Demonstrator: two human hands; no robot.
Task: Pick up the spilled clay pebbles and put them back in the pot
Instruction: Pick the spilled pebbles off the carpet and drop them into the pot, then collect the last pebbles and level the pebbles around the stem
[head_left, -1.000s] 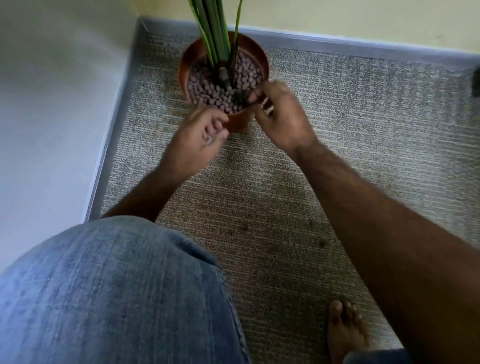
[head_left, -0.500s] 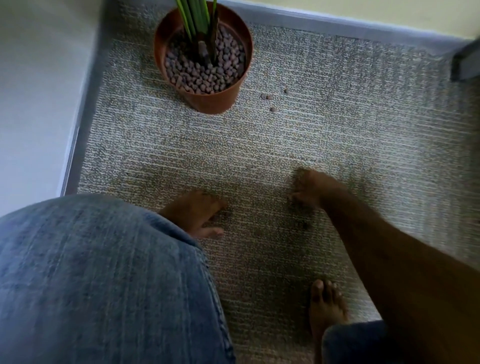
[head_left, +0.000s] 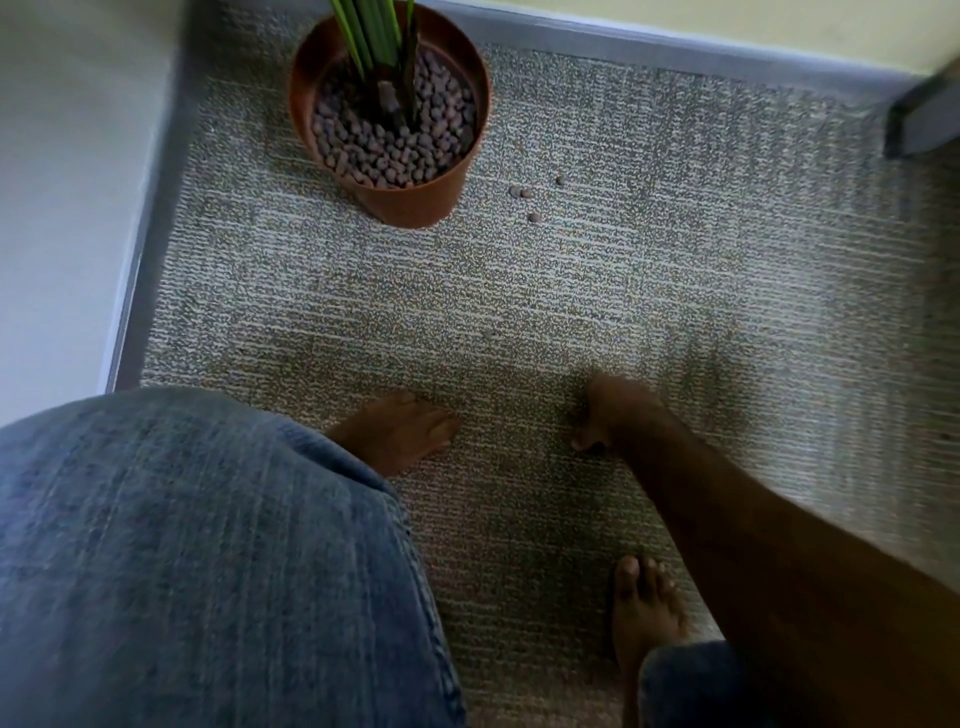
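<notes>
**Four stray pebbles left beside the pot**

The right hand (head_left: 610, 410) is planted on the grey flecked loop carpet (head_left: 675, 270) in the near middle of the scene, knuckles down with the fingers tucked under. The view is blurred there, so it cannot be told whether the fingers are closed on anything or merely bunched. The left hand is not seen; the bare shape just beyond the denim-covered knee (head_left: 197, 545) is judged to be a foot.

Well apart from the hand, on the far side, a few small round brown spilled clay pebbles (head_left: 521, 193) lie on the carpet just right of the round terracotta-coloured plastic pot (head_left: 415, 208). Two are touching, with one further right and one nearer. The pot stands upright near the far left corner, already heaped with pebbles around green strap-like leaves (head_left: 371, 31).

The task is judged nearly done, with a reach for the strays next. Each pebble is best pinched singly between thumb and fingertip, since round pieces are likely to roll on the pile. They should be released low over the pot's filling, clear of the rim, so that none bounce out again.
</notes>
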